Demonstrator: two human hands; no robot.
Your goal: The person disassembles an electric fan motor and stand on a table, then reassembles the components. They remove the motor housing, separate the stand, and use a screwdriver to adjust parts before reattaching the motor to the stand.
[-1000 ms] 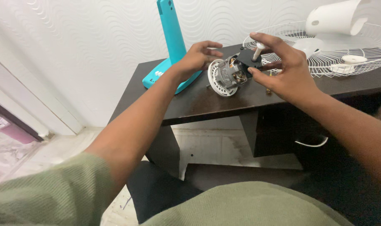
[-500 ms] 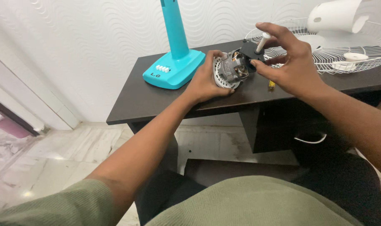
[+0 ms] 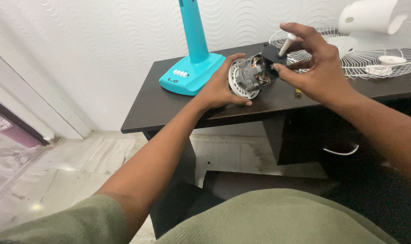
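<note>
- Far left, there's the pale marble floor [image 3: 56, 167] by the wall, and above it the edge of the dark brown wooden desk [image 3: 169, 104] where all the work sits.
- On the desk stands the turquoise plastic fan base with its upright column [image 3: 192, 68], a row of small white buttons on its foot; it's parked just beside the action, not touching it.
- Now the left hand [image 3: 219, 86]: fingers curled and pressed around the round white ribbed end of the small grey-and-white electric fan motor [image 3: 250, 77], thumb low along the desk edge. It looks like a bracing grip, keeping the motor from rolling.
- The motor itself rests on the desk near its front edge, lying on its side. Its long axis runs roughly left to right and away from the camera, round white face toward the left hand, copper windings and black rear part toward the right.
- The right hand [image 3: 316, 68] comes over the top, thumb and forefinger pinching the black rear part, other fingers spread; a white plastic shaft [image 3: 286, 44] pokes up between them.
- A small brass-coloured piece [image 3: 298, 92] lies on the desk under that hand.
- Far right: the white wire fan guard [image 3: 381, 56] lying flat, a white fan housing [image 3: 372, 16] above it.
</note>
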